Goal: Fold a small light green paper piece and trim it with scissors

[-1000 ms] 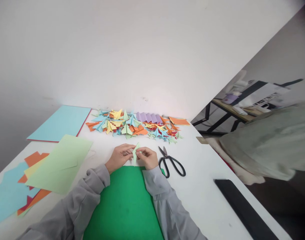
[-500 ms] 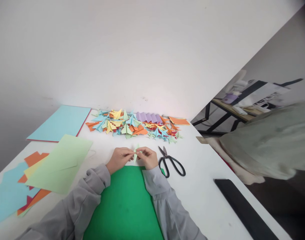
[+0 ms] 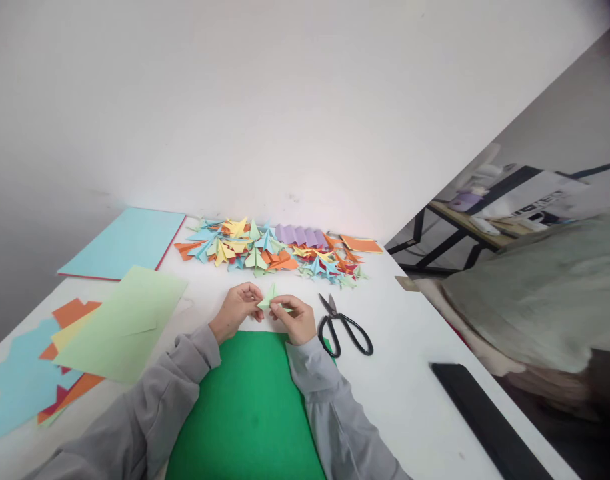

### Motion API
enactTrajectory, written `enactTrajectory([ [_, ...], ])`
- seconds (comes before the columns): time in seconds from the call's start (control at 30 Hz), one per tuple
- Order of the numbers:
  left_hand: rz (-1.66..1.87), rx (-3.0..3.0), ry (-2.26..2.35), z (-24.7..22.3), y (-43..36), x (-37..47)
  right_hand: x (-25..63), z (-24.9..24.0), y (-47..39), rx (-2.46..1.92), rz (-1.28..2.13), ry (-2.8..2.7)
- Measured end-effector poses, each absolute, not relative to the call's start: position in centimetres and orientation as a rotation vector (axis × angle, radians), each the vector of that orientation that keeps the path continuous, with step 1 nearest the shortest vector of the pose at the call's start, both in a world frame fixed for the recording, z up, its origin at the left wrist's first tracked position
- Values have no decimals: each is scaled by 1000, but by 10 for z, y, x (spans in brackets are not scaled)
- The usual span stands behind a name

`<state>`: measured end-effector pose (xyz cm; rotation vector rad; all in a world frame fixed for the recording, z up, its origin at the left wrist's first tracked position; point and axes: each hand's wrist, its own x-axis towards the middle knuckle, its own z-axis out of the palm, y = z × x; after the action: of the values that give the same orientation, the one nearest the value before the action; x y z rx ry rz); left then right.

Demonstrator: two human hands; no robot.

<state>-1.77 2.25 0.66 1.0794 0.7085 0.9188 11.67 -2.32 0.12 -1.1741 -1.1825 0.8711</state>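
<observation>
A small light-green folded paper point(image 3: 271, 293) is held between my two hands, above the far edge of a green sheet point(image 3: 249, 407). My left hand point(image 3: 237, 308) pinches its left side with thumb and forefinger. On its right side, my right hand point(image 3: 295, 317) grips the lower part between thumb and fingers. Beyond my hands lies a long heap of small folded paper planes point(image 3: 255, 257) in several colours, with a pleated purple paper point(image 3: 299, 236) at its back.
Black-handled scissors point(image 3: 343, 327) lie slightly open right of my right hand. Light-green paper point(image 3: 125, 320) and coloured scraps point(image 3: 29, 367) lie left, with a blue sheet point(image 3: 125, 243) behind. A black strip point(image 3: 485, 420) is at right, near a person's sleeve point(image 3: 535, 293).
The folded paper has turned from upright and narrow to showing wider, spread wings. My left hand has shifted its fingers on it. The person at right has moved an arm slightly.
</observation>
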Motion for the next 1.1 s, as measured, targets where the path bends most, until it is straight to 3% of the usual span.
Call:
enactTrajectory([
  [0.67,949,1268,808,10,21,-18,124,-5,-18,-1220,964,-1115],
  [1.1,1027,1370,742,8,13,-17,126,-20,-13,-951,1363,-814],
])
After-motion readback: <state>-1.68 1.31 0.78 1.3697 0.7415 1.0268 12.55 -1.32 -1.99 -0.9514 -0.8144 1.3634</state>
